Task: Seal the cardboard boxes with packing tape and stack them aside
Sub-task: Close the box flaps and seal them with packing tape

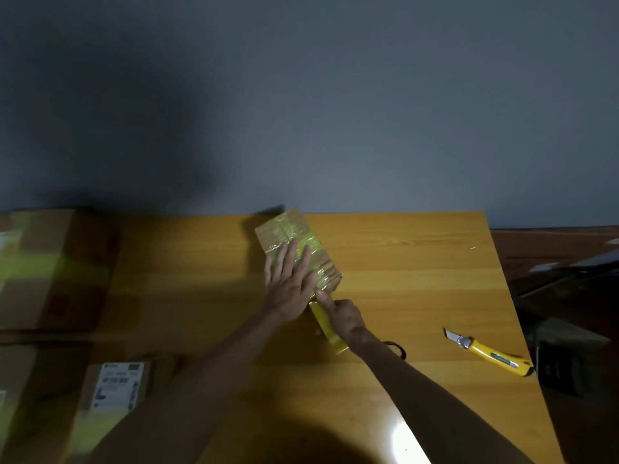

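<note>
Item: small cardboard box [288, 229], lying on the wooden table [418, 272] near its far edge, turned at an angle, wrapped in glossy yellow-green tape.
Left hand [288, 283]: pressing flat on the box top, fingers straight and spread, gripping nothing.
Right hand [345, 317]: pointing its index finger onto the box's near edge, remaining fingers curling over a yellow tape strip [326, 326]; cannot tell whether actually grasping the strip.
Tape strip: running from the box's near edge toward the viewer, passing under the right hand.
Dark ring [400, 351]: showing partly just beyond the right forearm; too hidden to identify.
Yellow utility knife [489, 354]: lying on the table well to the right, blade extended, untouched.
Large box [50, 269]: sitting at the left edge, in shadow.
Labelled box [114, 386]: lying nearer, lower left, printed label facing up.
</note>
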